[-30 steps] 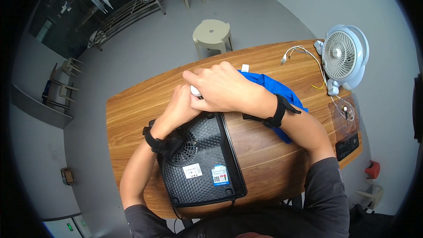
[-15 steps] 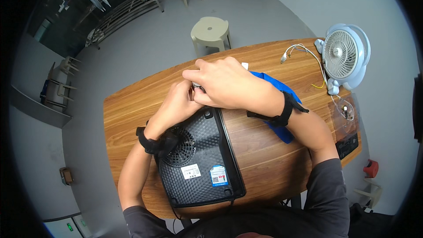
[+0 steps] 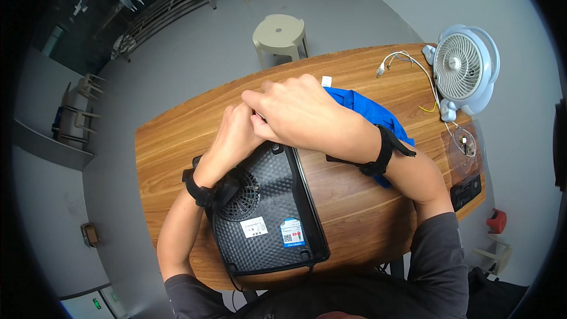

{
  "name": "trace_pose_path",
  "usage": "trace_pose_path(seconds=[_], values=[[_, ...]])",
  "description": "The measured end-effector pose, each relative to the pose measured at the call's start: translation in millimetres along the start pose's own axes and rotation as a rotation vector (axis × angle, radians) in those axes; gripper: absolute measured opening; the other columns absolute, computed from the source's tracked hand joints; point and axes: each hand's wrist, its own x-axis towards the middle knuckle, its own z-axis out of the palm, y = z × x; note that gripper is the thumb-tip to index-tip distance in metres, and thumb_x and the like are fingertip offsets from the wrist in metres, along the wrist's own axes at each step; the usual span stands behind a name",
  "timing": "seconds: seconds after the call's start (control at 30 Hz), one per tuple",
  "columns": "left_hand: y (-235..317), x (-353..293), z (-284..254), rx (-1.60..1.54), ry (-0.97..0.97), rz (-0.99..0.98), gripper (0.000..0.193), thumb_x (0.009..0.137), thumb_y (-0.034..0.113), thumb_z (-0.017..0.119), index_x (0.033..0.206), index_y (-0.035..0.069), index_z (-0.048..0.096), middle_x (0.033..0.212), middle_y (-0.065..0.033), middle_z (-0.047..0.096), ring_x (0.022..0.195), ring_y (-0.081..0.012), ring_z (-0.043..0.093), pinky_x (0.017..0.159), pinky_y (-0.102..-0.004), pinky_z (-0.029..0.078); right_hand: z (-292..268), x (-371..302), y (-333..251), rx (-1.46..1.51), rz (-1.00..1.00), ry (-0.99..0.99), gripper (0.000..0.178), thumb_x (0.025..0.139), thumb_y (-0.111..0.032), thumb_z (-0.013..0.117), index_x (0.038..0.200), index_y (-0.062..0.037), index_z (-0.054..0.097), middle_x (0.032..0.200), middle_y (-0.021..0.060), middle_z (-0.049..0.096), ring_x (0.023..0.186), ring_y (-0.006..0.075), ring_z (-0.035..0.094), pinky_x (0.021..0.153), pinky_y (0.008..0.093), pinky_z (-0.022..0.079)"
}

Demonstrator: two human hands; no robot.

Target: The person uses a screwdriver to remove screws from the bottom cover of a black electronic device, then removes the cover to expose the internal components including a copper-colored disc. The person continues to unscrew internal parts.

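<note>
My left hand [image 3: 237, 133] and my right hand [image 3: 295, 109] meet over the far end of a black laptop cooling pad [image 3: 271, 195]. Both are closed around something small that the fingers almost wholly hide, so I cannot tell its kind. My right hand lies over the fingertips of the left. The pad rests on the wooden table [image 3: 360, 230] with its textured face up, showing a round fan grille [image 3: 242, 201] and two stickers. Beyond my right forearm lies a blue cloth [image 3: 369, 112] with a white tag. Each wrist wears a black strap.
A white fan [image 3: 463, 68] stands at the table's far right, its white cable [image 3: 413, 59] trailing on the wood. Nearer lie a clear plastic bag [image 3: 463, 153] and a flat black thing [image 3: 466, 193]. A beige stool [image 3: 279, 31] stands beyond the table.
My hands have drawn closer together, and the small greyish thing glimpsed between them is now nearly covered. The view has shifted slightly; more of the blue cloth shows.
</note>
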Motion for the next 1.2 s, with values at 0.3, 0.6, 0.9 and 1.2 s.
trace_pose_path(seconds=[0.3, 0.6, 0.9, 1.2], values=[[3.9, -5.5, -3.5, -0.169, -0.004, 0.005, 0.033, 0.081, 0.020, 0.082, 0.093, -0.006, 0.065, 0.090, -0.0233, 0.072, 0.086, -0.0421, 0.070, 0.071, -0.0447, 0.054, -4.3, 7.3, -7.9, -0.047, 0.067, -0.125, 0.041, 0.094, -0.044, 0.063, 0.088, -0.0033, 0.066, 0.073, 0.0143, 0.071, 0.067, 0.0315, 0.070, 0.056, 0.0429, 0.053], [0.4, -2.1, -0.1, -0.106, 0.038, 0.062, 0.031, 0.079, 0.015, 0.079, 0.098, -0.005, 0.064, 0.089, -0.0222, 0.072, 0.083, -0.0420, 0.070, 0.071, -0.0456, 0.053, -4.4, 10.8, -4.7, -0.052, 0.062, -0.087, 0.036, 0.090, -0.035, 0.064, 0.101, -0.0006, 0.060, 0.076, 0.0142, 0.070, 0.069, 0.0325, 0.071, 0.056, 0.0429, 0.054], [-3.7, 0.4, 0.5, -0.129, 0.086, -0.073, 0.029, 0.080, 0.017, 0.079, 0.092, -0.004, 0.063, 0.084, -0.0216, 0.071, 0.080, -0.0414, 0.070, 0.067, -0.0453, 0.053, -1.3, 12.0, -2.2, -0.064, -0.009, -0.047, 0.025, 0.088, -0.026, 0.065, 0.096, -0.0020, 0.063, 0.084, 0.0152, 0.068, 0.072, 0.0299, 0.071, 0.057, 0.0414, 0.054], [-11.5, -0.8, -0.6, -0.194, 0.066, -0.007, 0.033, 0.082, 0.020, 0.078, 0.092, -0.008, 0.063, 0.086, -0.0233, 0.071, 0.082, -0.0419, 0.070, 0.068, -0.0450, 0.054, 6.9, 8.6, 0.0, -0.097, -0.116, 0.164, 0.027, 0.088, -0.031, 0.069, 0.093, -0.0046, 0.068, 0.083, 0.0130, 0.070, 0.071, 0.0275, 0.072, 0.062, 0.0374, 0.053]])
